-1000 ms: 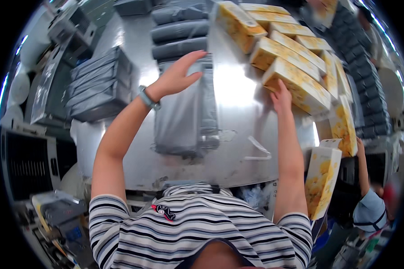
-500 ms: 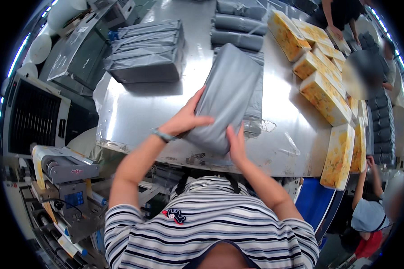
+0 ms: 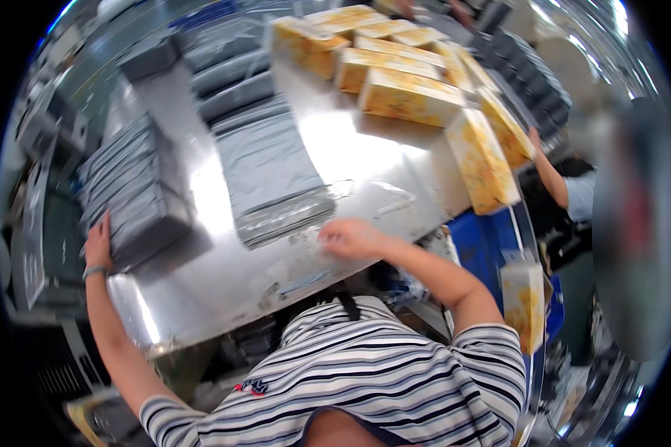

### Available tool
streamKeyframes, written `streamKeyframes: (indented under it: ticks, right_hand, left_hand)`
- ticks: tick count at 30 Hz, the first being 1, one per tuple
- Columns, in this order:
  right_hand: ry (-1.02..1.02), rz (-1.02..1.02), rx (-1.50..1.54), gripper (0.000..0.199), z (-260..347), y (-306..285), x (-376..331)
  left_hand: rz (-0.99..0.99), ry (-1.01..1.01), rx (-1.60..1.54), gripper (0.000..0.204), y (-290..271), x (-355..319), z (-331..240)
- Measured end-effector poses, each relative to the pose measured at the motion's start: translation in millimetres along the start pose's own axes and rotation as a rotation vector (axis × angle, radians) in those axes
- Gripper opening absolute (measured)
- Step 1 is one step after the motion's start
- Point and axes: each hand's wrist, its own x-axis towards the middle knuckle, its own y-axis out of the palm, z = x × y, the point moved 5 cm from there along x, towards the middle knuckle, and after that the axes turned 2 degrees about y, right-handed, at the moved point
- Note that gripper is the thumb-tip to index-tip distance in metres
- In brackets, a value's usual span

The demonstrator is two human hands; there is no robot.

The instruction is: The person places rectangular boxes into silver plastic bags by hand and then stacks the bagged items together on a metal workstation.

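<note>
My left hand [image 3: 98, 246] lies against the near left end of a row of grey plastic-wrapped parcels [image 3: 138, 190], its fingers stretched along the wrapping. These parcels stand side by side on the left of the metal table [image 3: 197, 287]. My right hand [image 3: 350, 238] is over the table's front part, just right of a flat pile of grey plastic mailing bags [image 3: 268, 160]. Motion smears its fingers, and I see nothing held in it. Folded grey bag bundles [image 3: 231, 74] lie beyond the pile.
White and yellow patterned boxes [image 3: 414, 97] stand along the table's right side. Another such box [image 3: 523, 298] is lower right, near a blue surface [image 3: 488, 246]. A co-worker's arm [image 3: 550, 175] reaches in at right, below stacked grey parcels [image 3: 525, 78].
The grey parcel between my hands has left them and appears to be in the left row. My left hand has moved left to that row. My right hand has come away, and the view has turned.
</note>
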Motion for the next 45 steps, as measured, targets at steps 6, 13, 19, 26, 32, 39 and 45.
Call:
streamKeyframes:
  ticks: [6, 13, 19, 26, 32, 39, 45]
  right_hand:
    - [0.545, -0.975, -0.726, 0.084, -158, -281, -144]
    - [0.978, -0.678, 0.202, 0.102, -229, -261, -168]
    - [0.334, -0.348, 1.161, 0.08, -22, -73, -57]
    - [0.355, -0.058, 1.076, 0.042, -11, 18, 11]
    - [-0.333, -0.361, -0.497, 0.016, -29, -27, 104]
    - [-0.233, -0.094, -0.463, 0.017, -70, -5, 148]
    - [-0.26, -0.1, -0.606, 0.017, -49, -10, 158]
  left_hand:
    - [-0.119, 0.222, -0.286, 0.112, -80, -7, -115]
    - [-0.107, 0.835, -0.615, 0.079, -142, -50, -328]
    - [0.068, 0.63, -1.926, 0.072, -131, -40, -408]
    - [-0.114, -0.237, -2.004, 0.057, -4, -78, -380]
    - [0.017, 0.547, -1.269, 0.047, -80, 47, -320]
    - [0.144, 0.587, -0.994, 0.07, -19, 48, -318]
    - [-0.105, 0.702, -0.704, 0.028, -50, 50, -358]
